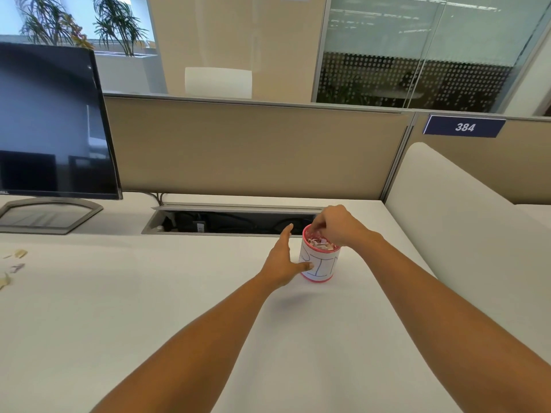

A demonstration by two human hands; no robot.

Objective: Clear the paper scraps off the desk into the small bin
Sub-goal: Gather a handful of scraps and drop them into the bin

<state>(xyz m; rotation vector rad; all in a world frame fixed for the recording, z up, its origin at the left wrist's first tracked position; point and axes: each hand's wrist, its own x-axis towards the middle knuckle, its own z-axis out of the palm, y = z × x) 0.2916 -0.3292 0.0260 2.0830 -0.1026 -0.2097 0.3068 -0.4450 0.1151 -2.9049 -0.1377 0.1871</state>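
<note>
Two bare forearms reach across the white table (149,308) toward a small round bin (317,268) with a pink rim and base and a white paper label bearing blue hand-drawn letters. The bin stands upright on the table, right of centre, just in front of a long open cable trough (226,223) set into the tabletop.

The left hand (283,260) is beside the bin on its left, fingers straight and spread, with the thumb tip touching the label low on the bin's wall. The right hand (334,226) hangs over the bin's mouth, its fingers curled downward past the rim. The fingertips are hidden there, so I cannot tell whether they pinch anything.

The bin is filled to the brim with crumpled paper scraps (320,243) in white and pink. A few loose scraps (18,253), cream and pale pink, lie on the table at the far left edge, well apart from the bin.

A dark flat monitor (53,123) on a grey stand (44,214) sits at the back left. A beige partition panel (253,150) runs behind the table, and a blue number plate (464,127) reading 384 hangs at the right.
</note>
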